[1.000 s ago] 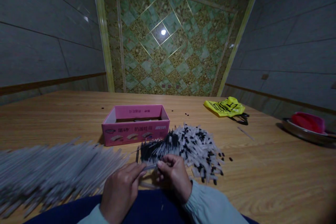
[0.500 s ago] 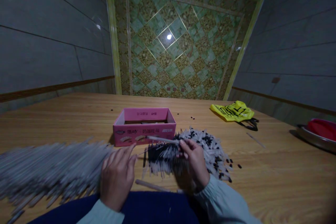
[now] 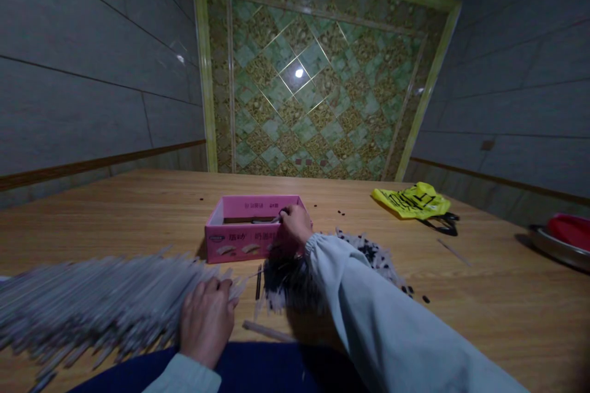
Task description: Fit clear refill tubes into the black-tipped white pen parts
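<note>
My right hand (image 3: 296,224) reaches over the front wall of an open pink cardboard box (image 3: 216,249). Its fingers are closed on a slim greyish tube, partly hidden by the hand and the box. My left hand (image 3: 207,319) rests at the right end of a wide heap of thin translucent tubes (image 3: 106,301). Its fingers are bent together, with a blurred pale tube end (image 3: 239,287) at the tips. Beneath my right forearm lies a pile of small white and black plastic parts (image 3: 286,291), partly covered by the sleeve.
One loose tube (image 3: 267,330) lies near the table's front edge, and another thin stick (image 3: 454,252) at the right. A yellow plastic bag (image 3: 410,199) with black print is at the back right. A metal tray holding something red (image 3: 569,233) stands at the far right. Black bits (image 3: 425,299) are scattered about.
My right hand has moved from above the pile of parts forward into the pink box, carrying a tube. My left hand has shifted slightly down, its fingers now more curled at the tube heap.
</note>
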### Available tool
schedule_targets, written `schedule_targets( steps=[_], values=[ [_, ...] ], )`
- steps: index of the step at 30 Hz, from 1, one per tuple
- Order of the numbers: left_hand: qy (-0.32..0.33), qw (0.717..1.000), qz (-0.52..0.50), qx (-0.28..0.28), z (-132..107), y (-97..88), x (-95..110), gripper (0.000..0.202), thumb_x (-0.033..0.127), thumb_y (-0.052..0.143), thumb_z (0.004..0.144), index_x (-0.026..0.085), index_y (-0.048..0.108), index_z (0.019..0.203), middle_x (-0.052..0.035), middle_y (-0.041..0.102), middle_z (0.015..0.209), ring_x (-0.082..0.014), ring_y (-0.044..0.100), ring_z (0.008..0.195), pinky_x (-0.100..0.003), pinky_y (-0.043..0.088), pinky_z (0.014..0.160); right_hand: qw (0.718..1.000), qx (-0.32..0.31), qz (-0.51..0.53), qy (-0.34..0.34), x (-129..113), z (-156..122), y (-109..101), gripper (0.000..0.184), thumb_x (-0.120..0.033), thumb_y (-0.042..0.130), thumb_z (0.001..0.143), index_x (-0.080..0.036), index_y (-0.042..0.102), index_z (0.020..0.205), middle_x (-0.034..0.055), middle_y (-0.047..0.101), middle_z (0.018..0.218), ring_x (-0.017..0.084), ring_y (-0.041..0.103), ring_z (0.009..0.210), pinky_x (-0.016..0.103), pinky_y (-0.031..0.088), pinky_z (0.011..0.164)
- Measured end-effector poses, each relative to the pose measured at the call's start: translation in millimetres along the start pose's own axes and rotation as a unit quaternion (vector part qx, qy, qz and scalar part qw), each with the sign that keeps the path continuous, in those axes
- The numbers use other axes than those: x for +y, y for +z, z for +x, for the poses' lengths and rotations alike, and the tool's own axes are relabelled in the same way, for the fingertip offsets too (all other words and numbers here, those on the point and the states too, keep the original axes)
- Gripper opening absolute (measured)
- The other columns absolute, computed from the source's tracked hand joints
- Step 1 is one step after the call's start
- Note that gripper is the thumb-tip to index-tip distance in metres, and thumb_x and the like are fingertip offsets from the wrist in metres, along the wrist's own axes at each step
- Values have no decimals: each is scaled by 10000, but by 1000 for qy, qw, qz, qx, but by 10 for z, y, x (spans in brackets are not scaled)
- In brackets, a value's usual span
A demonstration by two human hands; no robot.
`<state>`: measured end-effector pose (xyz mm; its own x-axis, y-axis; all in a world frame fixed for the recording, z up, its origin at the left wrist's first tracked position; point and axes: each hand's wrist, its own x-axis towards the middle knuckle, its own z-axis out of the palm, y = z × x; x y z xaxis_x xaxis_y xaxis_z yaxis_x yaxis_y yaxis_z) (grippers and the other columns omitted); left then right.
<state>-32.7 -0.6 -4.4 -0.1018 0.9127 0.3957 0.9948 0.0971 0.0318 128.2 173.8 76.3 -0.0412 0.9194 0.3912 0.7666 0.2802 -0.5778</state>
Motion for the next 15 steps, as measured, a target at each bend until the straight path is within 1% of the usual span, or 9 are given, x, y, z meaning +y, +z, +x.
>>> schedule_targets(
  steps=[2, 4, 6, 9, 11, 13, 15],
  values=[
    [-4, 1000, 9, -2, -4, 10, -11, 279, 225, 446, 801, 160, 649, 981, -110, 629, 879, -279, 532, 908, -381, 337, 754, 999, -24, -30, -2, -3, -4, 52, 195, -273, 536, 799, -182, 708, 804, 86, 707, 870, 215, 616, 880, 294, 393, 760],
    [0, 1000, 11, 0, -9, 10, -14, 268, 217, 451, 797, 160, 640, 979, -108, 616, 876, -272, 529, 906, -375, 338, 760, 998, -38, -51, -5, 5, -4, 53, 226, -301, 532, 812, -165, 711, 792, 111, 705, 878, 231, 616, 893, 307, 392, 765],
    [4, 1000, 11, 3, -11, -3, -9, 252, 197, 460, 785, 168, 633, 967, -104, 603, 889, -263, 526, 908, -366, 340, 758, 997, -45, -60, -14, 17, -17, 9, 265, -337, 524, 826, -156, 713, 785, 124, 704, 868, 233, 618, 887, 305, 392, 760],
    [9, 1000, 15, 5, -5, -27, 3, 207, 188, 470, 771, 165, 642, 883, -109, 590, 897, -259, 526, 910, -365, 345, 758, 997, -36, -50, -42, 31, -118, -119, 307, -364, 491, 856, -155, 712, 811, 118, 699, 874, 217, 612, 876, 287, 393, 752],
    [7, 1000, 22, -3, -2, -34, 7, 198, 209, 463, 777, 158, 650, 819, -117, 592, 878, -267, 535, 900, -374, 350, 758, 997, -20, -31, -68, 43, -269, -219, 302, -343, 464, 879, -156, 701, 871, 108, 686, 931, 201, 595, 908, 274, 390, 772],
    [6, 999, 28, -16, -3, -28, 9, 223, 227, 444, 792, 158, 655, 789, -117, 601, 856, -267, 551, 876, -378, 357, 752, 996, -9, -8, -93, 72, -494, -306, 263, -301, 464, 886, -162, 681, 938, 88, 667, 988, 178, 574, 945, 252, 386, 799],
    [7, 999, 32, -27, -8, -16, 11, 240, 228, 426, 802, 161, 655, 772, -113, 611, 837, -261, 567, 859, -371, 364, 743, 993, -17, 15, -114, 134, -771, -366, 212, -259, 495, 870, -175, 673, 948, 55, 666, 968, 151, 580, 906, 225, 400, 779]
  ],
)
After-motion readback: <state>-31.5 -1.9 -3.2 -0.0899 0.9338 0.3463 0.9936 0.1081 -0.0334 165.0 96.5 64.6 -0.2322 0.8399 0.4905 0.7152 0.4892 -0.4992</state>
